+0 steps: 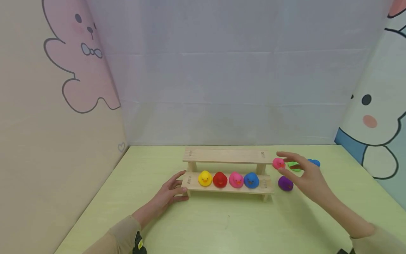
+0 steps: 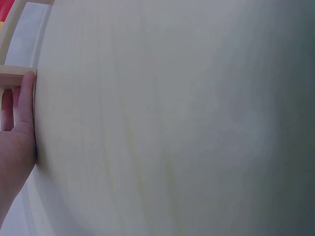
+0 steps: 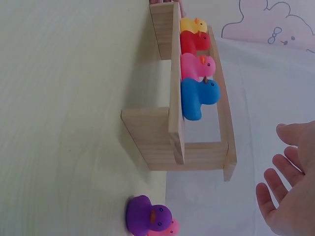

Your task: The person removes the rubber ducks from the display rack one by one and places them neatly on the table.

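A two-tier wooden rack [image 1: 228,155] stands on the table. Yellow [image 1: 205,179], red [image 1: 220,180], pink [image 1: 236,180] and blue [image 1: 251,180] toy ducks sit in a row on its lower tier. My left hand [image 1: 166,193] touches the rack's left end, fingers mostly straight; the left wrist view shows fingertips against the wood. Past the rack's right end, my right hand [image 1: 304,173] hovers with spread, relaxed fingers. Nothing is in it, as the right wrist view of the hand [image 3: 293,187] shows. Its fingertips overlap a second pink duck [image 1: 278,163] in the head view.
A purple duck [image 1: 285,183] lies on the table right of the rack, in front of the second pink one. Behind the right hand are a green duck [image 1: 295,167] and another blue one [image 1: 314,162], both partly hidden. A pale curtain [image 1: 203,77] closes off the back.
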The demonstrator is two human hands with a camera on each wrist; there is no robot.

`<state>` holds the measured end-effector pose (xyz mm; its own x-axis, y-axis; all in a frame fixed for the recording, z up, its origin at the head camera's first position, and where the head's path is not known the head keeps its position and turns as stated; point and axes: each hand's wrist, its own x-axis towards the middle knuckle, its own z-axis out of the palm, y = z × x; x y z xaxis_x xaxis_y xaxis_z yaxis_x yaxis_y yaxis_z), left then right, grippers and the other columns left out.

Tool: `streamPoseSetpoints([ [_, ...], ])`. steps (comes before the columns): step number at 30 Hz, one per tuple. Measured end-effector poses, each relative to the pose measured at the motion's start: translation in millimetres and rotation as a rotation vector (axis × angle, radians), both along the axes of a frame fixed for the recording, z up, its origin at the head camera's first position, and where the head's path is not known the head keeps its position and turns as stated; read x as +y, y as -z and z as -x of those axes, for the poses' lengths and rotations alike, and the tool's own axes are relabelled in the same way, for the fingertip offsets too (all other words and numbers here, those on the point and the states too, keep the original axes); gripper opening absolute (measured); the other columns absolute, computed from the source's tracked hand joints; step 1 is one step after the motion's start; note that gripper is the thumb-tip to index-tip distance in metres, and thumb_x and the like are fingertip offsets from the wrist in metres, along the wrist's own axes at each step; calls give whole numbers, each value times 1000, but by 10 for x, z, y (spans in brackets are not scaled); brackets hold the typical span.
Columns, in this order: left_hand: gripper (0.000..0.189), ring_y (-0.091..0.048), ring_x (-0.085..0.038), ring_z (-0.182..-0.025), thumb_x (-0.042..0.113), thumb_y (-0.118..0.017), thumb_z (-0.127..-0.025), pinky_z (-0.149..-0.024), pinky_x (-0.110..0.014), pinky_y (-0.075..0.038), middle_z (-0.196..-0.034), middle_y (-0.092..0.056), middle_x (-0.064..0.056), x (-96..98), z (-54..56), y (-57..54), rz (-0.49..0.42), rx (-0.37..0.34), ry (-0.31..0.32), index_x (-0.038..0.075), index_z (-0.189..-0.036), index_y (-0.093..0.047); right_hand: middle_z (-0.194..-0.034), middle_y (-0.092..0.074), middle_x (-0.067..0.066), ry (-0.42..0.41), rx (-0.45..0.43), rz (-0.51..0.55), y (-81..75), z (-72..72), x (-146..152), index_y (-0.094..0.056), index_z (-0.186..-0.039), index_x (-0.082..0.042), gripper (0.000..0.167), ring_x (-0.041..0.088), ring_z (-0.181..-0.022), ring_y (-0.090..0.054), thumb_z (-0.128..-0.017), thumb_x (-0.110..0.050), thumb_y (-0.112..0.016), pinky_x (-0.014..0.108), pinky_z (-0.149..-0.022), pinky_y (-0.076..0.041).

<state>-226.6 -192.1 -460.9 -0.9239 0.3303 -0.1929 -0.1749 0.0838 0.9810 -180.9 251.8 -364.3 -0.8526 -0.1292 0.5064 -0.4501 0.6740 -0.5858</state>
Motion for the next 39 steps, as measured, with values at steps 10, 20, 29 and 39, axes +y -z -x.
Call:
streamPoseSetpoints([
  [10, 71, -62, -23, -116, 21, -66, -94, -96, -41, -56, -145, -44, -20, -2, 7, 9, -1, -1, 2, 30, -154, -29, -122, -68, 6, -55, 1, 27, 172, 14, -277, -61, -132, -21, 51, -19, -100, -48, -85, -14, -78, 7, -83, -47],
  [20, 72, -62, -22, -115, 18, -66, -94, -95, -41, -56, -143, -46, -19, 5, -3, -7, -18, -6, -5, 29, -155, -29, -120, -67, 6, -105, -12, 25, 353, 44, -435, -62, -129, -16, 47, -8, -102, -52, -85, -14, -78, 26, -80, -56],
  [29, 73, -62, -22, -114, 17, -66, -94, -95, -42, -56, -144, -46, -20, 5, -13, -16, -22, -8, -10, 28, -155, -29, -119, -67, 5, -136, -72, 30, 477, 57, -553, -64, -125, -13, 44, 22, -100, -59, -84, -15, -79, 26, -80, -57],
  [39, 72, -62, -23, -116, 18, -67, -94, -95, -43, -56, -143, -46, -20, 5, -4, -3, -17, -4, -10, 29, -155, -29, -111, -68, 2, -111, -95, 16, 565, 112, -620, -66, -121, -9, 40, 15, -98, -59, -84, -15, -79, 21, -81, -56],
])
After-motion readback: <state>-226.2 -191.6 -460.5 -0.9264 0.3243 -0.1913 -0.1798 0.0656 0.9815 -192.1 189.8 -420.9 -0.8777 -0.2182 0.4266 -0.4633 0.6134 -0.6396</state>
